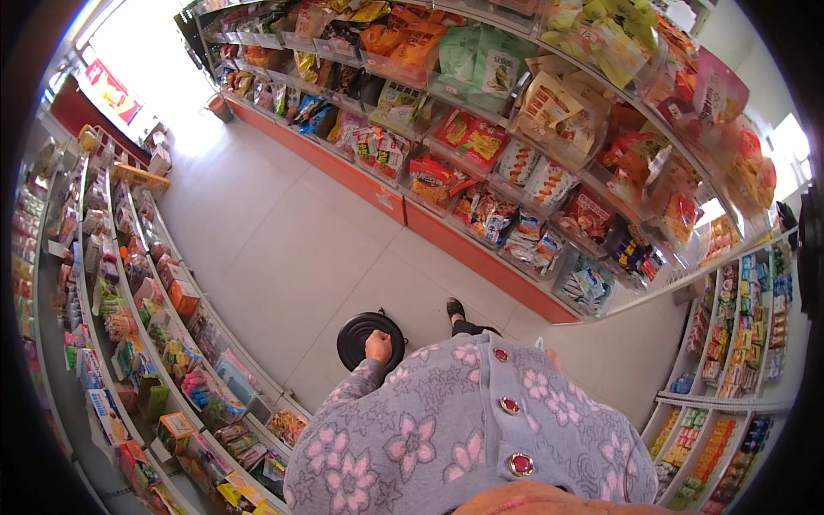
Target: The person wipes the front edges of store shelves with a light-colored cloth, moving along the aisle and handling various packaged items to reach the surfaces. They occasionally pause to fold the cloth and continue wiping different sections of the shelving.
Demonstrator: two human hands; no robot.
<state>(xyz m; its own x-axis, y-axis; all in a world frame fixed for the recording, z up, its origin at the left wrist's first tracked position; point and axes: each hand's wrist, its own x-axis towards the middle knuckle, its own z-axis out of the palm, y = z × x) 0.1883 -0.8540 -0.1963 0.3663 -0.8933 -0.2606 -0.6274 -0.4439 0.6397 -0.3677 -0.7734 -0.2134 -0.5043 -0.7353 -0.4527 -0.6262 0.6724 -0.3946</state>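
Observation:
My left hand [378,346] hangs in front of me with its fingers curled into a fist, and nothing shows in it. Below it on the floor stands a round black stool-like object [353,341]; I cannot tell whether the hand touches it. Only a small bit of my right hand [552,357] shows past the edge of my grey flowered cardigan [446,421], its fingers hidden. A small white thing [539,343] is beside that hand, too small to name.
Shelves of bagged snacks [489,64] in clear bins run along the far side and right, above an orange-red base [429,225]. Curved shelves of small packets [163,318] line the left. More racks [730,343] stand at the right. Pale tiled floor [283,232] leads to a bright doorway.

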